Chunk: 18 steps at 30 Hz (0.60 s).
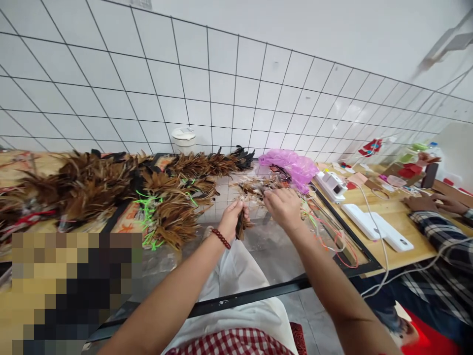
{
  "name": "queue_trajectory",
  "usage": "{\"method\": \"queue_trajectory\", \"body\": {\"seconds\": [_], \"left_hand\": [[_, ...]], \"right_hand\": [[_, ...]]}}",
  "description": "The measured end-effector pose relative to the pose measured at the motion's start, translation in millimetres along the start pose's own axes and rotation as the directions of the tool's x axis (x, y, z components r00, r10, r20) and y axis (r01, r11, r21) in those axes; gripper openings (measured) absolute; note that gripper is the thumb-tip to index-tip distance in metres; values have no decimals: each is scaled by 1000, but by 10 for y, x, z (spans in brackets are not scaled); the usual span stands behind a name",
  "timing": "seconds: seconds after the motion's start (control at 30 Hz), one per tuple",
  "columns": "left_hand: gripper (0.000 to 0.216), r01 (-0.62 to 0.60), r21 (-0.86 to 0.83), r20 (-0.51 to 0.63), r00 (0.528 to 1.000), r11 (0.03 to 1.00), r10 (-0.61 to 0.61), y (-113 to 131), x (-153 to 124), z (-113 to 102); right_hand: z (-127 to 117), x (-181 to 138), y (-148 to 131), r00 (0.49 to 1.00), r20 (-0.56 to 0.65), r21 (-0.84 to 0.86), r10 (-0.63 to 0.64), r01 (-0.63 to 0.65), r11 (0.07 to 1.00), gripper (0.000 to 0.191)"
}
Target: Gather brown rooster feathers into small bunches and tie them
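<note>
My left hand (232, 218), with a beaded bracelet at the wrist, is closed around a small bunch of brown feathers (242, 228) that points down. My right hand (284, 206) is curled just to the right, over a pile of loose feathers (258, 185) on the glass tabletop. Its fingertips face away from me, so what they grip, if anything, is hidden. To the left lie feather bundles (173, 217) with bright green ties (150, 217). More brown feathers (81, 182) are heaped farther left.
A pink plastic bag (291, 165) sits behind my right hand. A white power strip (331, 186), white power banks (377, 227) and cables lie to the right. Another person's hands (424, 203) rest at the right table. A wire grid (221, 71) stands behind, near a white tub (184, 140).
</note>
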State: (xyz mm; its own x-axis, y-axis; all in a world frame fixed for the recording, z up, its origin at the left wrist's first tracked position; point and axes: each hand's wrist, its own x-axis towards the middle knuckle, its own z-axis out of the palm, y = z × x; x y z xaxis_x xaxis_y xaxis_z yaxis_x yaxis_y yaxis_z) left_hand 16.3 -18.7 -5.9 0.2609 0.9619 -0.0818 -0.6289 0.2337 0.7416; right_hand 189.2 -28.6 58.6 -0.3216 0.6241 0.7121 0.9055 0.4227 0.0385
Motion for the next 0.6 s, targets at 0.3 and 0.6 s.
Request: {"method": "queue_trajectory", "body": {"seconds": [0.3, 0.6], "left_hand": [[24, 79, -87, -61, 995, 993, -85, 33, 55, -4], [6, 97, -239, -128, 983, 966, -130, 102, 45, 57]], "right_hand": [[146, -208, -203, 994, -31, -86, -104, 101, 991, 20], [382, -334, -484, 913, -47, -55, -404, 402, 914, 23]]}}
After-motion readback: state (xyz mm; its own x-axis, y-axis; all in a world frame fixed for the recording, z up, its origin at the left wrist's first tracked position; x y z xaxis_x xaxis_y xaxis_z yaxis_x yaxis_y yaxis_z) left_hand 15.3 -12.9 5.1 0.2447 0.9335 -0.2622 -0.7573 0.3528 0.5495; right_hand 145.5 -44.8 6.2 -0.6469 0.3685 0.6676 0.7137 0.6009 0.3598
